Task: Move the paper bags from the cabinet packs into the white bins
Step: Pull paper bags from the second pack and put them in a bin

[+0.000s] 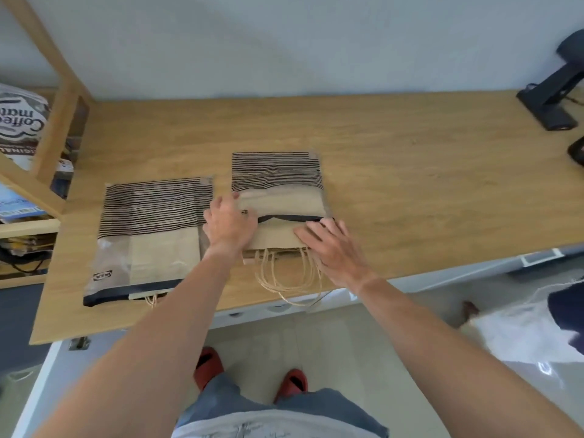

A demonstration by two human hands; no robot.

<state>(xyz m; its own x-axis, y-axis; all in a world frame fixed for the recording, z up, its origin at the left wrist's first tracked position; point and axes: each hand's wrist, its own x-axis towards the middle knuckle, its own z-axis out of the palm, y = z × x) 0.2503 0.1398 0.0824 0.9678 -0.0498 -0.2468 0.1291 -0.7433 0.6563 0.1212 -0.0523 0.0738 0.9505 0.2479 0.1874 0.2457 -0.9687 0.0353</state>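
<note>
Twine handles point(286, 273) dangle off the counter edge point(410, 267) and may snag. The left hand point(229, 221) grips the right pack point(278, 181) at its side; the right hand point(328, 245) presses flat on the paper bags point(275, 237), which could tear the plastic.

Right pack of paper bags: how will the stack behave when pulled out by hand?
The paper bags lie flat and folded, so probably light but floppy as a stack. The clear plastic pack looks slick, so they should slide out easily. The twine handles dangle past the counter edge and may snag.

left hand point(229, 224), right hand point(330, 248), paper bags point(278, 238)
</note>
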